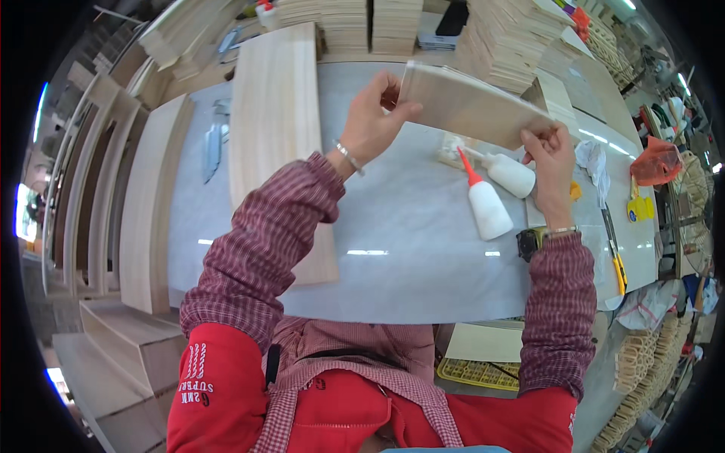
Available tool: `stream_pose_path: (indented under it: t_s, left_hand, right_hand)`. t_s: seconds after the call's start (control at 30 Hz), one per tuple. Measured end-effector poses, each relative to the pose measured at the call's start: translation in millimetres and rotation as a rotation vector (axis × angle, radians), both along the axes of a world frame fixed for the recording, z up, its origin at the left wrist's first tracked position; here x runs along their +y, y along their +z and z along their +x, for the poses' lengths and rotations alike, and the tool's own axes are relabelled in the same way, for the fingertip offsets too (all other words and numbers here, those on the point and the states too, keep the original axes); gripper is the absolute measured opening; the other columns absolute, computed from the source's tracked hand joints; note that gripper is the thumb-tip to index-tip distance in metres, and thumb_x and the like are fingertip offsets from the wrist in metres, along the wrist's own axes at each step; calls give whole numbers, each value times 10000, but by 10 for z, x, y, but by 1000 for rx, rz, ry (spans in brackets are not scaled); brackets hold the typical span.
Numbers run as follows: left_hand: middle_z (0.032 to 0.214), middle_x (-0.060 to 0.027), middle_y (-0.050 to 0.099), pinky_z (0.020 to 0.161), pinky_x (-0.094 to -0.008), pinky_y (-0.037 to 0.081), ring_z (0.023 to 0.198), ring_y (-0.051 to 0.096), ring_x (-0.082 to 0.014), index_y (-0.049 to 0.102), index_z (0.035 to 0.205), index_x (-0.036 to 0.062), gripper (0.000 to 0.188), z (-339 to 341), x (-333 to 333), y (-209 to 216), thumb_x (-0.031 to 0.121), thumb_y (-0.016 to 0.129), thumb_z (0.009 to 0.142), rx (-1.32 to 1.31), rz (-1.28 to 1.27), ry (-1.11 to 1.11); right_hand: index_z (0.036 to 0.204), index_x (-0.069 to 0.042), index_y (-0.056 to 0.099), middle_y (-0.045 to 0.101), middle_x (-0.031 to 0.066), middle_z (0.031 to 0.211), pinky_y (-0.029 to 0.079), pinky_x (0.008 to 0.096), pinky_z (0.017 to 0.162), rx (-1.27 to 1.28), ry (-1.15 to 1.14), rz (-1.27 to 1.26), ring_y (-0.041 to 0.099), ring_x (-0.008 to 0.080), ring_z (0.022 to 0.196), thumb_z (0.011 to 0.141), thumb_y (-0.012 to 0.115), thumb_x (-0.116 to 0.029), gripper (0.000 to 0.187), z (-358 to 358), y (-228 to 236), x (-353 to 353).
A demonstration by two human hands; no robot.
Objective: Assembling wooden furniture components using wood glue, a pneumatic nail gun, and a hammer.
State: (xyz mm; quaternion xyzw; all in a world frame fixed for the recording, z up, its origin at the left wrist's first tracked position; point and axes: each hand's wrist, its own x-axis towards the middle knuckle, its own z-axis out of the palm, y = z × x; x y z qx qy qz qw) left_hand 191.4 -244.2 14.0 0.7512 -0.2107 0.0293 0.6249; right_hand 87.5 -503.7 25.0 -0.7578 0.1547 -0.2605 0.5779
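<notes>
Above the table point(408, 283), left fingers point(387, 83) and right fingers point(533, 143) hold opposite ends of a wooden board point(472, 104).

You had the panel point(472, 106) between your left hand point(375, 113) and right hand point(550, 155), above the table point(408, 283). On the table, two bottles point(491, 211) sat side by side, with a board point(276, 113) to their left and a knife point(618, 270) to their right. Stacks point(495, 49) stood beyond the panel.
</notes>
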Motion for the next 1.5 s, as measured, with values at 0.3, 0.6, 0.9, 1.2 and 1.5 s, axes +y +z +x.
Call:
stream_pose_path:
  t_s: [0.3,0.6,0.9,1.2,1.5]
  left_hand:
    - [868,-18,649,686,-269,480,719,579,-216,578,898,70,292,-1064,1069,292,-32,657,636,-1241,331,161]
    - [864,-36,650,700,-247,481,781,605,-191,619,964,39,205,-1939,1574,-28,18,658,764,-374,144,15]
    - [861,-90,650,704,-282,498,746,608,-192,556,1159,-18,382,-1777,2673,-1132,145,644,824,-6,223,586]
    - [884,-113,634,753,-273,503,769,601,-192,564,1149,-58,365,-1389,2751,-858,91,612,819,424,174,483]
    - [881,-109,616,723,-241,510,773,595,-167,599,1061,-88,261,-1358,2852,-240,53,611,842,566,-319,194]
  right_hand:
    - [1058,-34,620,633,33,1082,431,249,916,-506,135,-656,569,170,1002,726,596,109,363,-961,198,826]
    - [953,4,593,645,81,823,484,246,687,-23,360,-70,586,154,713,846,586,-3,107,-1676,210,1090]
    - [894,-8,576,602,61,688,473,235,590,226,254,177,550,128,584,917,572,-97,92,-2354,-500,913]
    - [943,-2,587,612,52,742,491,233,646,309,295,198,580,128,649,921,572,-96,98,-2433,-659,1254]
    - [1018,30,594,638,74,799,501,236,706,328,418,165,605,137,714,913,565,-77,152,-2211,-690,1630]
